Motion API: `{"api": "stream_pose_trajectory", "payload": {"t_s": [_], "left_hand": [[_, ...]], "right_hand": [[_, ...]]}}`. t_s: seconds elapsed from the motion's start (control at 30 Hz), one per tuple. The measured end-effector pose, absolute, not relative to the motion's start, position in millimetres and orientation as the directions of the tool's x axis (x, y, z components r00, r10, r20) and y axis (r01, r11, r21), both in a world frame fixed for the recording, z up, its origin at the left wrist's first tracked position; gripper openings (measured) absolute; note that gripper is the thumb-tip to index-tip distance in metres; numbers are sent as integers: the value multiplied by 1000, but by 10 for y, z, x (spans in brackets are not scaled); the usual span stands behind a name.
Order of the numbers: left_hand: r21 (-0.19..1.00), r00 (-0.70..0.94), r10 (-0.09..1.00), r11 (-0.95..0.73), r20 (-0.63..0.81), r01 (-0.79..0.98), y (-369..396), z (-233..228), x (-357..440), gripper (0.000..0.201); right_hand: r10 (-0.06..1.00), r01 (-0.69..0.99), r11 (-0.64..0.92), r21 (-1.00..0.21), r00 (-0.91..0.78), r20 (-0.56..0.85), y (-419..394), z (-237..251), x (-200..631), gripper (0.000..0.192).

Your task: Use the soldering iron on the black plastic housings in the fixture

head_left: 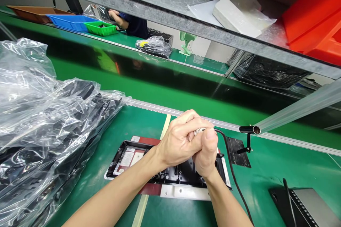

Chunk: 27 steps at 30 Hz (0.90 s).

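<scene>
My left hand point(179, 138) and my right hand point(206, 156) are clasped together around a small corded tool point(199, 131), of which only a metallic bit shows between the fingers. Its black cable point(231, 170) runs down to the right. Both hands hover over an open black device housing point(170, 170) with labels inside, lying on a dark red mat point(149, 141) on the green bench. A white strip point(183, 192) lies along the housing's near edge.
A big heap of clear plastic bags point(45, 124) over dark parts fills the left. A grey device point(309, 205) sits bottom right, a metal tube point(295, 111) on a black bracket at right. Across the conveyor are coloured trays point(71, 21) and another person's hand point(115, 16).
</scene>
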<state>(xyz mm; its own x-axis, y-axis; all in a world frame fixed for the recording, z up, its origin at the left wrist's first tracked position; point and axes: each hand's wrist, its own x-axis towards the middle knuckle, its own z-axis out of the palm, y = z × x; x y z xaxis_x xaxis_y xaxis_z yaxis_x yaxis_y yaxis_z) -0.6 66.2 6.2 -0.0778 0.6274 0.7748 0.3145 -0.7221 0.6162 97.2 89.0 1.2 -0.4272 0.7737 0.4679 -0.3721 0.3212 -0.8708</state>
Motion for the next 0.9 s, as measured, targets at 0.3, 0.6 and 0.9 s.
{"api": "stream_pose_trajectory", "payload": {"t_s": [0.3, 0.6, 0.9], "left_hand": [[612, -62, 627, -728, 777, 309, 665, 64, -13, 31], [621, -54, 640, -716, 766, 319, 647, 75, -18, 28], [622, -47, 661, -677, 749, 393, 618, 39, -77, 20]], "right_hand": [[791, -395, 291, -872, -413, 451, 878, -22, 970, 47], [774, -391, 304, -869, -430, 464, 889, -61, 963, 49], [748, -255, 376, -891, -484, 455, 881, 30, 957, 53]]}}
